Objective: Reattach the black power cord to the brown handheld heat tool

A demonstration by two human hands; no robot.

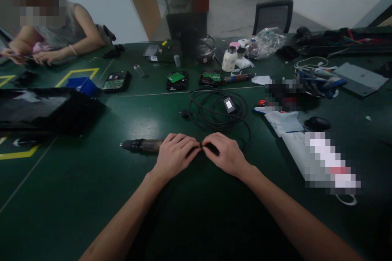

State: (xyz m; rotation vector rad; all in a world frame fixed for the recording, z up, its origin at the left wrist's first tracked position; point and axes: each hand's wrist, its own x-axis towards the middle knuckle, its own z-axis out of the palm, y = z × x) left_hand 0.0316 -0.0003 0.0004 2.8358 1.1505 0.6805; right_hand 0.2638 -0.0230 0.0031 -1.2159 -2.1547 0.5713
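Note:
An electric screwdriver point(145, 145) lies on the green table with its bit pointing left. My left hand point(176, 153) is closed over its rear end, thumb and fingertips pinched together at the tail. My right hand point(225, 153) pinches the end of a black power cord point(248, 130), and its fingertips meet those of my left hand. A small dark joint shows between them; whether the cord is plugged in there I cannot tell. Behind my hands the cord lies in loose coils, with a small black box point(230, 105) bearing a white label and a plug point(184, 113).
Hard drives point(177, 80) with green boards line the back, near a second screwdriver point(239, 78) and a floral bottle point(229, 59). A black tray point(39, 110) and blue bin point(81, 85) stand left. Rightward lie a white packet point(290, 124) and a mouse point(318, 123). Another person point(67, 32) sits back left.

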